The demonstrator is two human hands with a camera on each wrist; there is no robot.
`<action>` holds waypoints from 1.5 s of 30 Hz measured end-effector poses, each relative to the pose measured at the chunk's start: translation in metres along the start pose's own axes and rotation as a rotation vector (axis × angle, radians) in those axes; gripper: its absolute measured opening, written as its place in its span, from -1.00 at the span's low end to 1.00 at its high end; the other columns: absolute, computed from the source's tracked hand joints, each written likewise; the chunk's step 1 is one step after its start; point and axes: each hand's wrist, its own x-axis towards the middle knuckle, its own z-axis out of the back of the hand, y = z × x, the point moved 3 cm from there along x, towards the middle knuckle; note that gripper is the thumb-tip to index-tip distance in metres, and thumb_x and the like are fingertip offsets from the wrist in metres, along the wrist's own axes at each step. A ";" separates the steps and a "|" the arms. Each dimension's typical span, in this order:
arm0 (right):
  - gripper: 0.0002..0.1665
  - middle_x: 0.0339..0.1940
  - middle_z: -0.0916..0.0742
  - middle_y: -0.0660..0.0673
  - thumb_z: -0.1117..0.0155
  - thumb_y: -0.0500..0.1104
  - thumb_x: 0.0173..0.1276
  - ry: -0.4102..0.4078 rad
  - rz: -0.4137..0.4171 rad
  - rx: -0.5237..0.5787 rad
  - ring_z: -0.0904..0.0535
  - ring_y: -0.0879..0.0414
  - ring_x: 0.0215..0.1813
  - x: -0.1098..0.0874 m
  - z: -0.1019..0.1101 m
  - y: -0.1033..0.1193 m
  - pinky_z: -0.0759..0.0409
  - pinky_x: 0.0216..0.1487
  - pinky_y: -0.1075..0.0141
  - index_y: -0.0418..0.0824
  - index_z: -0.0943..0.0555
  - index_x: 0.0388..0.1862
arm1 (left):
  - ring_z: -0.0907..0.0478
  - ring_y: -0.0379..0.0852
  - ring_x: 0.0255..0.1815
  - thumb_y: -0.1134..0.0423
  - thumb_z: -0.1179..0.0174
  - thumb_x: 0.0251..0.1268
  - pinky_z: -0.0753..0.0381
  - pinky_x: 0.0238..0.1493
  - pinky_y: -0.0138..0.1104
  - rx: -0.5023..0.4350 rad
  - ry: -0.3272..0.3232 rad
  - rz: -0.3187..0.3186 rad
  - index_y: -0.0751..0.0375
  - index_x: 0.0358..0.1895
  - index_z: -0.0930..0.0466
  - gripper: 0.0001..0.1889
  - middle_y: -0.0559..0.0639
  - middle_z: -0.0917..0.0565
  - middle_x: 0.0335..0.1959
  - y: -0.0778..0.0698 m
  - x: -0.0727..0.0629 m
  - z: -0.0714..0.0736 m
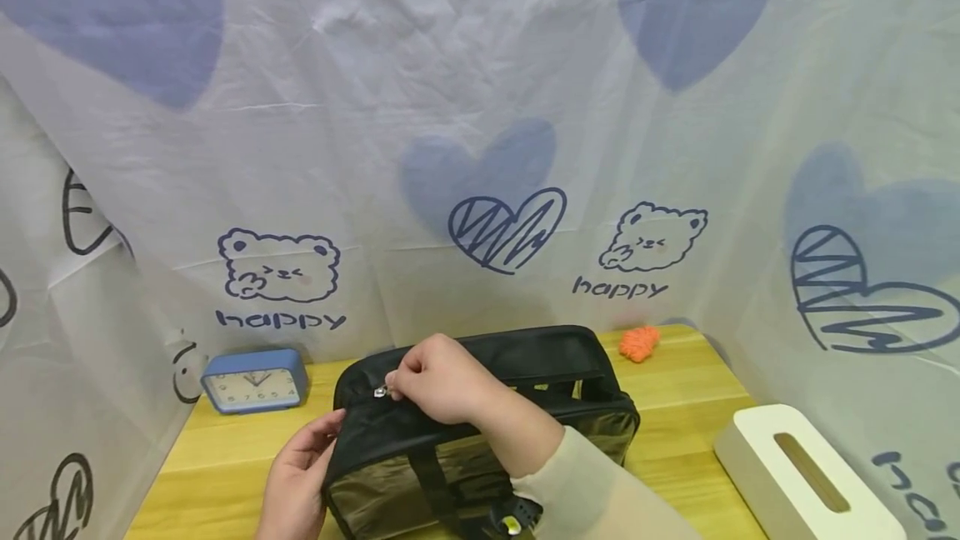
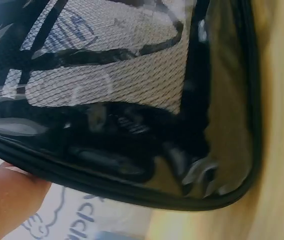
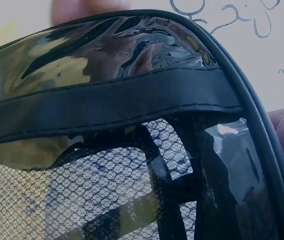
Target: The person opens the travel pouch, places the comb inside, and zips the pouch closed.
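A black zip-up toiletry bag (image 1: 390, 436) with see-through side panels stands on the table in the head view. My right hand (image 1: 442, 377) reaches over its top and pinches the zipper pull (image 1: 380, 392) near the left end. Toward the right, the bag's top gapes along the zip. My left hand (image 1: 300, 473) holds the bag's left end, fingers at the upper edge. In the left wrist view, part of a hand (image 2: 11, 200) lies along the bag's dark piped rim. Up close in the right wrist view are a black strap (image 3: 106, 107) and mesh.
A blue alarm clock (image 1: 255, 380) stands at the table's back left. Behind the bag's right end lies an orange fuzzy bundle (image 1: 640, 343). A white tissue box (image 1: 810, 477) with a slot sits at the right. Printed cloth (image 1: 487, 65) hangs around the wooden table (image 1: 675, 448).
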 end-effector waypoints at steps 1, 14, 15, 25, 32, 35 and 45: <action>-0.44 -0.82 -0.39 0.08 -0.28 -0.17 0.60 -0.003 0.004 0.001 -0.23 0.16 -0.70 0.000 0.000 0.000 -0.29 -0.49 0.34 -0.13 -0.71 -0.72 | -0.65 -0.31 -0.03 0.46 -0.11 0.63 -0.68 -0.04 -0.42 -0.008 0.006 0.017 -0.15 0.08 -0.76 -0.62 -0.27 -0.73 -0.08 0.003 0.000 0.001; -0.51 -0.77 -0.44 0.05 -0.27 -0.21 0.59 0.035 0.006 0.054 -0.20 0.16 -0.70 0.000 0.001 -0.001 -0.26 -0.50 0.33 -0.19 -0.78 -0.62 | -0.56 -0.25 -0.37 0.54 -0.40 0.30 -0.57 -0.30 -0.42 0.501 -0.032 -0.106 0.45 -0.04 -0.76 -0.81 -0.12 -0.63 -0.37 -0.019 0.020 -0.005; -0.52 -0.76 -0.45 0.04 -0.27 -0.21 0.59 0.034 0.005 0.056 -0.21 0.16 -0.70 0.000 0.001 -0.001 -0.27 -0.49 0.33 -0.20 -0.78 -0.62 | -0.55 -0.25 -0.39 0.54 -0.40 0.30 -0.56 -0.31 -0.42 0.529 -0.040 -0.119 0.43 -0.07 -0.77 -0.83 -0.12 -0.62 -0.39 -0.020 0.021 -0.006; -0.51 -0.76 -0.49 0.05 -0.28 -0.20 0.58 0.024 0.003 0.017 -0.22 0.18 -0.69 -0.004 0.003 -0.003 -0.33 -0.45 0.37 -0.17 -0.77 -0.65 | -0.45 -0.26 -0.40 0.55 -0.36 0.36 -0.44 -0.31 -0.50 0.678 -0.098 -0.359 0.31 -0.23 -0.79 -0.90 -0.15 -0.56 -0.46 -0.028 0.013 -0.012; -0.52 -0.81 -0.40 0.11 -0.30 -0.21 0.56 0.016 0.035 -0.008 -0.18 0.20 -0.70 -0.011 0.015 -0.005 -0.27 -0.52 0.35 -0.17 -0.76 -0.65 | -0.41 -0.25 -0.43 0.57 -0.35 0.36 -0.37 -0.33 -0.48 0.628 -0.116 -0.412 0.28 -0.22 -0.78 -0.87 -0.16 -0.48 -0.51 -0.026 0.012 -0.011; -0.54 -0.82 -0.37 0.13 -0.30 -0.22 0.56 0.013 0.042 -0.005 -0.16 0.21 -0.71 -0.015 0.024 -0.008 -0.22 -0.55 0.36 -0.18 -0.77 -0.63 | -0.39 -0.23 -0.47 0.56 -0.32 0.39 -0.37 -0.35 -0.46 0.595 -0.118 -0.397 0.29 -0.20 -0.78 -0.88 -0.14 -0.46 -0.52 -0.025 0.012 -0.010; -0.63 -0.76 -0.39 0.10 -0.33 -0.22 0.52 -0.035 0.062 0.015 -0.19 0.22 -0.68 -0.031 0.058 -0.022 -0.21 -0.52 0.34 -0.25 -0.82 -0.52 | -0.34 -0.19 -0.56 0.56 -0.28 0.43 -0.36 -0.41 -0.41 0.537 -0.129 -0.380 0.33 -0.18 -0.77 -0.88 -0.12 -0.43 -0.54 -0.025 0.013 -0.011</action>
